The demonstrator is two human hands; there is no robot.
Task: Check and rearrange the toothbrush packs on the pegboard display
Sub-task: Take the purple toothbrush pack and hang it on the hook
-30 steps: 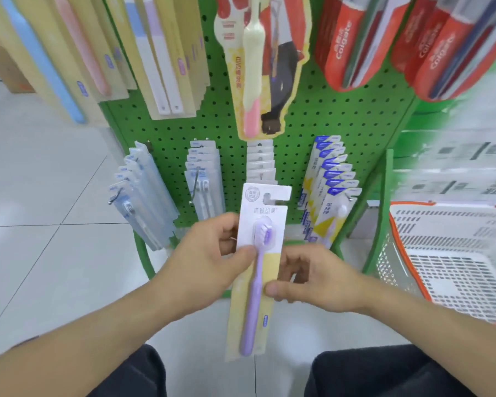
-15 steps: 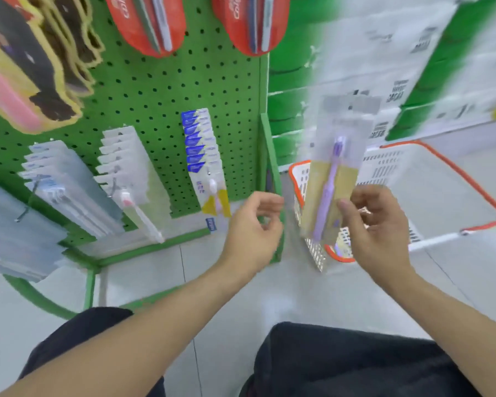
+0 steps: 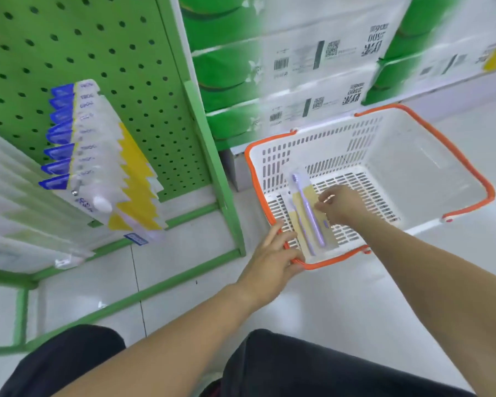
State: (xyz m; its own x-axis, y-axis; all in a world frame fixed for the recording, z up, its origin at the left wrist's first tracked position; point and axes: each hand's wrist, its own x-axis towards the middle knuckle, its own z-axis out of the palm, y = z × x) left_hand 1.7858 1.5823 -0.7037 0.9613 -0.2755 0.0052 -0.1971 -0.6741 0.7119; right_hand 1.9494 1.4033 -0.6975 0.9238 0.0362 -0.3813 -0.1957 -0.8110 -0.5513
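A purple toothbrush pack [image 3: 312, 213] with a yellow card lies slanted inside the white basket [image 3: 413, 179] with an orange rim. It rests on a second similar pack [image 3: 295, 224]. My right hand [image 3: 341, 206] is down in the basket, fingertips pinched on the top pack's right edge. My left hand [image 3: 272, 253] grips the basket's near left corner, fingers over the rim and thumb under it. The green pegboard [image 3: 126, 53] stands at the left, with a row of blue-and-yellow toothbrush packs [image 3: 103, 156] on a hook.
Blurred white packs [image 3: 12, 202] hang further left on the pegboard. The stand's green base frame [image 3: 184, 279] runs along the tiled floor. Stacked green-and-white packages [image 3: 298, 67] fill the shelf behind the basket. My knees in dark trousers [image 3: 298, 368] are at the bottom.
The view swung right and down from the pegboard. My right hand carried the purple pack down into the basket. My left hand let go of it and took the basket rim.
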